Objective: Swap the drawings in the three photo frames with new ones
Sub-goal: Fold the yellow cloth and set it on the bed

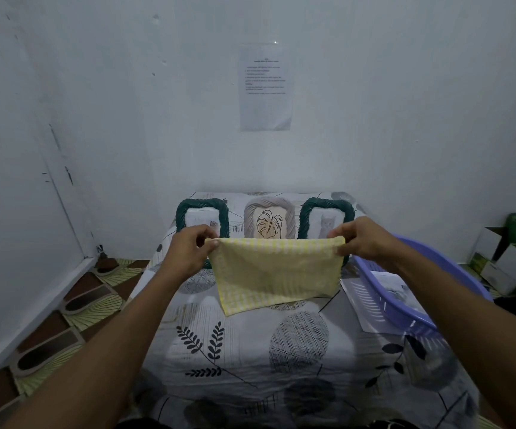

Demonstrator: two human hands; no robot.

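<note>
Three photo frames lie at the far end of the patterned sheet: a dark green frame on the left, a grey frame with a leaf drawing in the middle, and a dark green frame with a cat drawing on the right. A yellow checked cloth hangs stretched in front of them and hides their lower parts. My left hand pinches its top left corner and my right hand pinches its top right corner. The cloth's lower edge touches the sheet.
A purple plastic basket with printed sheets in and under it sits on the right of the bed sheet. Cardboard boxes stand at the far right. Slippers lie on the floor at the left. A paper notice hangs on the wall.
</note>
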